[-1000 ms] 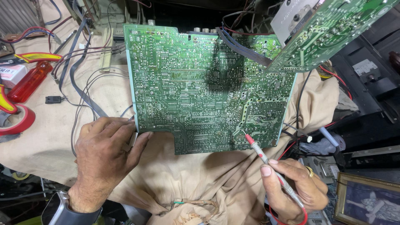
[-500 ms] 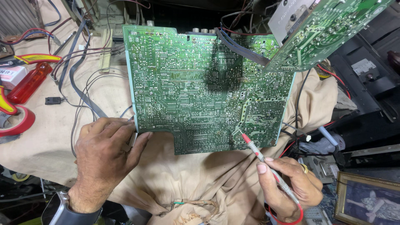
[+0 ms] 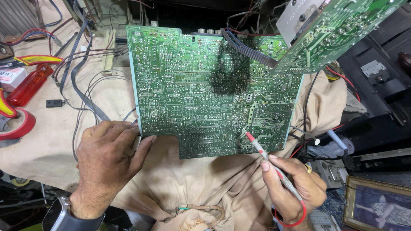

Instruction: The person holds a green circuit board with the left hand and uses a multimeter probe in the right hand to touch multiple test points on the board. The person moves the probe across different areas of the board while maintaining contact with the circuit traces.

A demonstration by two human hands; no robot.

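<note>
**Probe on the board's lower right**

The green board (image 3: 205, 85) lies solder side up on a beige cloth (image 3: 171, 188). The left hand (image 3: 109, 158) rests flat at its lower left corner, fingers closed on nothing, only pressing the edge. The right hand (image 3: 295, 188) pinches a red probe (image 3: 261, 149), whose tip touches the board near the lower right. It looks like point-by-point testing; a next contact would need a steady tip on one joint only.
</note>
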